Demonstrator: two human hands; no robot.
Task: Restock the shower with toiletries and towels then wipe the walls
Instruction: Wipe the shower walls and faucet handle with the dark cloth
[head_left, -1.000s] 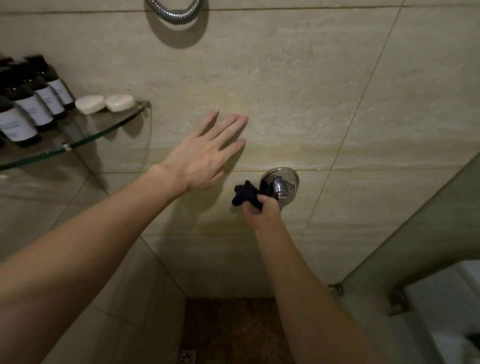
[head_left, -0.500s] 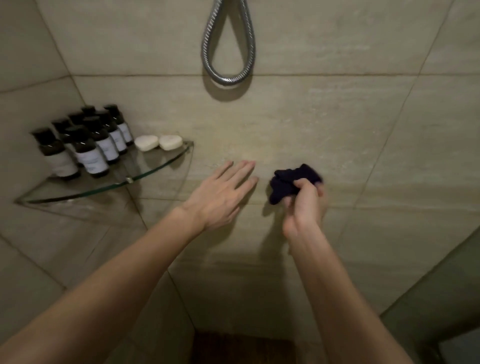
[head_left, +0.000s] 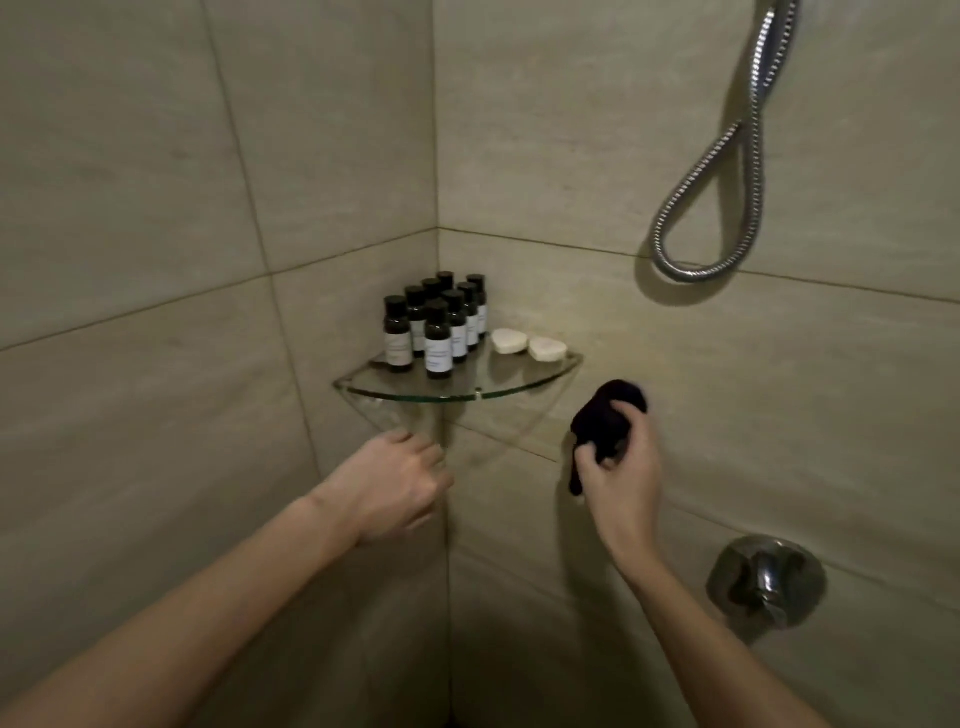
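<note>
Right now the dark cloth (head_left: 605, 415) is bunched in the right hand (head_left: 621, 483), whose fingers and thumb are curled round it. A rounded wad sticks out above the knuckles and a short tail hangs down on the thumb side. It is held up at the right-hand wall (head_left: 571, 130), just below and to the right of the glass corner shelf (head_left: 415, 396); whether the wad actually presses the tile I cannot tell. The left hand (head_left: 395, 483) hangs near the corner joint under the shelf, fingers loosely curled and holding nothing. It is blurred, so whether it touches the tile is unclear. Both forearms are bare.

On the shelf, a tight cluster of small dark bottles (head_left: 439, 332) with black caps and pale labels stands upright toward the back corner. Two pale soaps (head_left: 527, 344) lie side by side just right of the bottles, close to the right-hand wall. The shelf is clear glass with a curved front edge, fixed where the two walls meet. Both the left wall (head_left: 130, 208) and the right one are large beige tiles with thin grout lines.

Further out, a chrome shower hose (head_left: 727, 171) hangs in a loop on the right-hand wall, well above and to the right of the cloth. A round chrome valve (head_left: 768, 579) sits lower on the same wall, below and to the right of the right hand, apart from it
</note>
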